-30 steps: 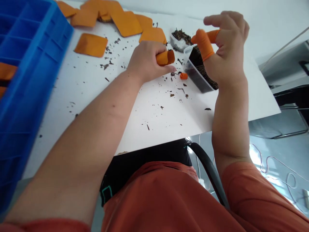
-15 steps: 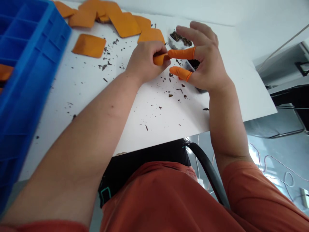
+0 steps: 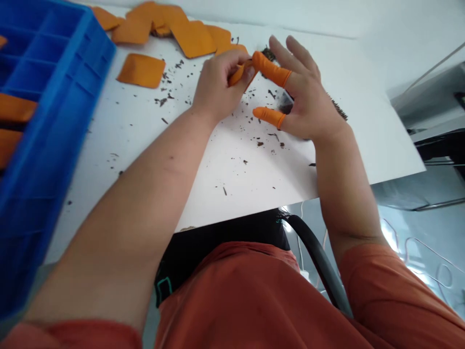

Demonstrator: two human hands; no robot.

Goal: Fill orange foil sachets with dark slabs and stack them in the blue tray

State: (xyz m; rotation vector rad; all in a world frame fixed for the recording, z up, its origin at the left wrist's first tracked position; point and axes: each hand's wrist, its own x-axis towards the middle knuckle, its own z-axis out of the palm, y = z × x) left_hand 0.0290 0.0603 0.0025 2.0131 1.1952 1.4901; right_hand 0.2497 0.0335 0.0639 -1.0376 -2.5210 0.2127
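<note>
My left hand (image 3: 221, 85) is closed on a small orange pouch (image 3: 238, 75), holding it above the white table. Orange finger covers sit on the thumb and index finger of my right hand (image 3: 305, 94). Its index fingertip touches the pouch's edge, while the thumb is lower and apart, and the other fingers are spread. Behind and under my right hand, containers of dark dried flakes (image 3: 269, 54) are mostly hidden. Dark crumbs are scattered on the table around my hands.
Several flat orange pouches (image 3: 192, 39) lie along the back of the white table (image 3: 247, 179). A single pouch (image 3: 141, 71) lies nearer. On the left stands a blue divided crate (image 3: 69, 97) with orange pouches inside. A black chair armrest (image 3: 316, 252) is below the table edge.
My right index finger has risen to the pouch's upper edge, farther from the thumb. The pouch in my left hand is now tilted upward. The view has shifted slightly.
</note>
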